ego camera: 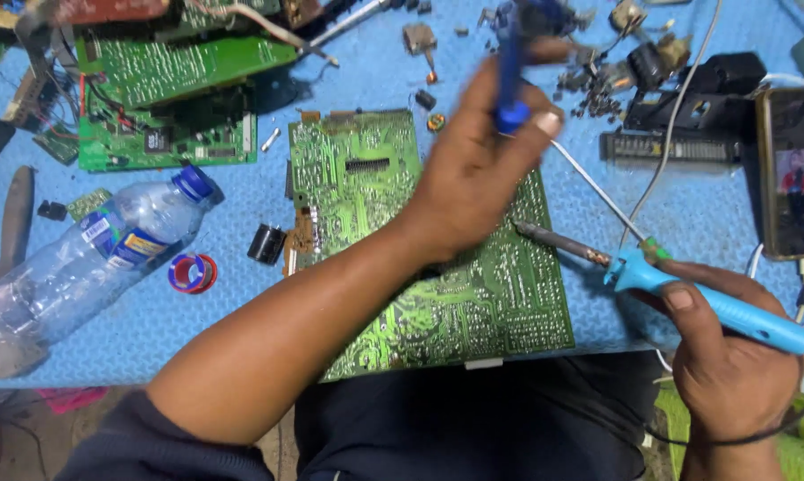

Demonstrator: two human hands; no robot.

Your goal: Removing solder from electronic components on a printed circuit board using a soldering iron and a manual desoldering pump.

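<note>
Your right hand (731, 356) fingers wrap the blue soldering iron (678, 285), its tip resting at the green circuit board (438, 267) edge; your left hand (482, 169) pinches a blue desoldering pump (511, 62) above it. Desoldering seems underway; next calls for steady tip contact. A capped plastic bottle (90, 258) lies left, seemingly empty.

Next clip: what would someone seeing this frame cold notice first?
The big green circuit board at centre, on the blue mat, with the left hand raised over it in a grip on a blurred blue tool. At right, the right hand holds a blue soldering iron, tip at the board's right edge. An empty plastic bottle lies at left, with more green boards stacked at the top left.
</note>
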